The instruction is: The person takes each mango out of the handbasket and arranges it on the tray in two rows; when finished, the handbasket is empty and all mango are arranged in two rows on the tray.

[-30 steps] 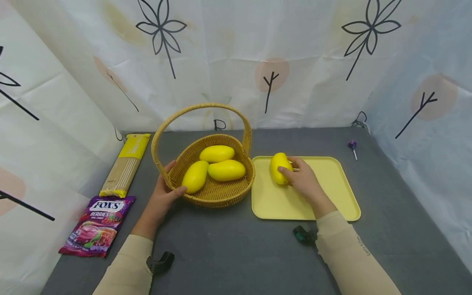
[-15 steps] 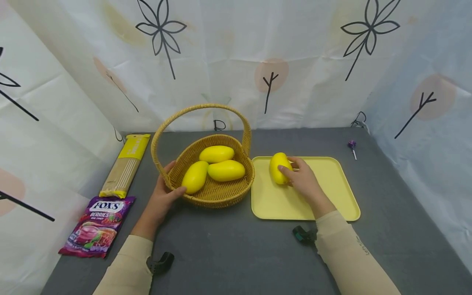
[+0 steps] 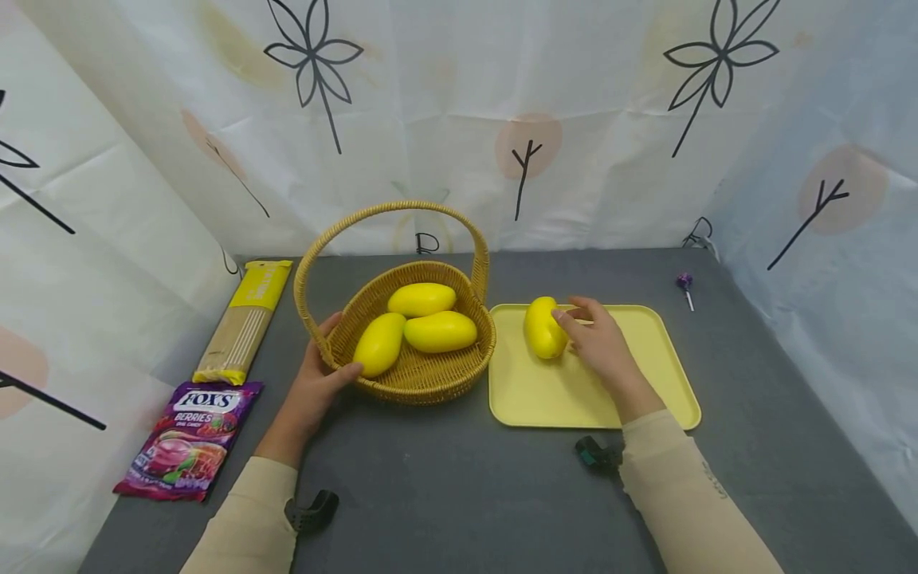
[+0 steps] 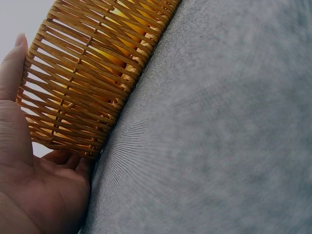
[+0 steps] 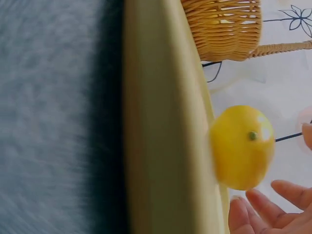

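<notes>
A wicker basket (image 3: pixel 423 392) with a tall handle stands at mid-table, and three yellow mangoes (image 3: pixel 440 332) lie inside it. My left hand (image 3: pixel 318 383) holds the basket's left side, its thumb over the rim; the left wrist view shows the fingers (image 4: pixel 73 160) low against the woven wall (image 4: pixel 73 97). A further mango (image 3: pixel 543 328) lies alone on the left part of a yellow tray (image 3: pixel 552 402). Just right of that mango is my right hand (image 3: pixel 601 344), fingers spread and gripping nothing. In the right wrist view a small gap shows between thumb and mango (image 5: pixel 242 148).
On the left lie a yellow-topped pack of noodles (image 3: pixel 244 323) and a purple candy bag (image 3: pixel 190 441). A lollipop (image 3: pixel 686 288) lies at the back right. Patterned white cloth (image 3: pixel 445 119) hangs behind the grey table (image 3: pixel 445 494) and along both sides.
My right hand has let go of the mango on the tray and drawn slightly to the right. The mango stays in place. My left hand and the basket have not moved.
</notes>
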### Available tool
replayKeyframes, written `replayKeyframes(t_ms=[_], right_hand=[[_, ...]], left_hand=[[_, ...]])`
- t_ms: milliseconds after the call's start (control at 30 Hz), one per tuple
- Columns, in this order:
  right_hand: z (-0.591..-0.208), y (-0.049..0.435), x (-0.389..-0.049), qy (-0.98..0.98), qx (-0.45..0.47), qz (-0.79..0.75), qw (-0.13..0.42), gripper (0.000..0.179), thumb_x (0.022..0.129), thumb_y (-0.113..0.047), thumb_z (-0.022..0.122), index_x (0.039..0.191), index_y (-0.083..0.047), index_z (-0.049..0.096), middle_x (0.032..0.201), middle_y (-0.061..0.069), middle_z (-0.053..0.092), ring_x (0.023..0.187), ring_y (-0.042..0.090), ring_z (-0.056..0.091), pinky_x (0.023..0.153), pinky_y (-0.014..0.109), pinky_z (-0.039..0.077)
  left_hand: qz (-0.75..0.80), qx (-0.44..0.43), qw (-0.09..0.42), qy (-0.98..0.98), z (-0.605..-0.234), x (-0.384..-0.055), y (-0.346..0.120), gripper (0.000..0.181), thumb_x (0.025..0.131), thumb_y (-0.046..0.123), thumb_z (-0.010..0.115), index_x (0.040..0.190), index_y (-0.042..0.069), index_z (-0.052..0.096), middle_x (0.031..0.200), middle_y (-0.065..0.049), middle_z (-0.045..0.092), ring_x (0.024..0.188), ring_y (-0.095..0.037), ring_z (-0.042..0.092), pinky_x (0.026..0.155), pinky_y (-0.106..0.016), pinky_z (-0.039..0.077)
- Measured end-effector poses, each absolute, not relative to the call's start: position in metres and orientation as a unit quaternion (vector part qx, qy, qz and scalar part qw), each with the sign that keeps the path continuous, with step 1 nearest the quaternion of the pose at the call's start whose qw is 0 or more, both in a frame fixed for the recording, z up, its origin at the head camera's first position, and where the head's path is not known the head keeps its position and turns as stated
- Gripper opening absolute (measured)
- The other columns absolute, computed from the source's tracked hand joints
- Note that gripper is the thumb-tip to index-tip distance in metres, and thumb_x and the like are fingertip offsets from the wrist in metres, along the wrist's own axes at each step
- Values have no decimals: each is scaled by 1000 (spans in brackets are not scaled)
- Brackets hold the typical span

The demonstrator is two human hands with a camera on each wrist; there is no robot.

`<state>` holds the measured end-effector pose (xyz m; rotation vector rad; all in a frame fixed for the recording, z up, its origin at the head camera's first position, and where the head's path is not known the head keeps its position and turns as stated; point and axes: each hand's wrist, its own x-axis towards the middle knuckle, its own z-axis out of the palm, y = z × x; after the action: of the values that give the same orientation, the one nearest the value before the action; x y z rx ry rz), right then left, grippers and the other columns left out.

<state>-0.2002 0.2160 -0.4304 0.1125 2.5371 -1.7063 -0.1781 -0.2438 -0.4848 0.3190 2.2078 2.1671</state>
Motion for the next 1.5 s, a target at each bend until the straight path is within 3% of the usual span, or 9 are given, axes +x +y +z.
replayKeyframes(t_ms=[200, 400, 600, 733, 900, 1100, 1500], right_hand=[[-416, 218, -195, 815, 19, -578, -2, 83, 109, -59, 61, 167, -4, 38, 161, 23, 44, 144, 42, 46, 112, 58, 45], [-406, 218, -190, 788, -33, -613, -47, 71, 115, -51, 51, 165, -2, 40, 159, 23, 48, 141, 42, 49, 112, 62, 43], [-394, 213, -184, 726, -91, -678, -63, 62, 119, -44, 38, 163, 0, 43, 154, 26, 49, 136, 38, 51, 110, 53, 45], [-391, 209, -180, 674, -144, -721, -66, 66, 118, -53, 35, 161, -4, 48, 152, 26, 51, 136, 38, 50, 108, 47, 45], [-391, 202, -177, 624, -210, -751, -55, 76, 114, -67, 32, 160, -9, 52, 153, 29, 51, 137, 50, 46, 105, 50, 44], [-390, 188, -172, 602, -245, -759, -29, 86, 109, -77, 30, 161, -12, 52, 156, 34, 46, 139, 48, 48, 105, 56, 43], [-401, 151, -166, 611, -302, -731, 29, 94, 111, -72, 33, 165, 3, 36, 157, 35, 42, 140, 58, 40, 106, 65, 41]], left_hand=[[696, 101, 16, 711, -483, -178, -243, 86, 106, 7, 70, 175, 23, 20, 174, -12, 25, 150, -30, 34, 112, -21, 37], [697, 101, 18, 710, -483, -178, -243, 87, 106, 7, 70, 175, 22, 20, 174, -12, 25, 151, -31, 33, 112, -22, 37], [695, 101, 18, 711, -482, -178, -243, 86, 107, 7, 69, 175, 22, 20, 175, -12, 23, 151, -30, 34, 111, -21, 37], [696, 102, 18, 710, -482, -178, -243, 86, 107, 6, 69, 175, 22, 20, 175, -12, 23, 151, -30, 34, 111, -21, 37], [697, 102, 18, 710, -482, -179, -243, 86, 106, 6, 69, 175, 22, 20, 175, -12, 23, 151, -30, 33, 112, -21, 36], [695, 100, 18, 712, -483, -179, -243, 85, 107, 6, 69, 175, 22, 20, 175, -12, 24, 151, -31, 34, 112, -21, 37], [694, 98, 12, 714, -481, -177, -242, 85, 107, 5, 68, 175, 22, 21, 175, -11, 23, 150, -30, 34, 111, -21, 36]])
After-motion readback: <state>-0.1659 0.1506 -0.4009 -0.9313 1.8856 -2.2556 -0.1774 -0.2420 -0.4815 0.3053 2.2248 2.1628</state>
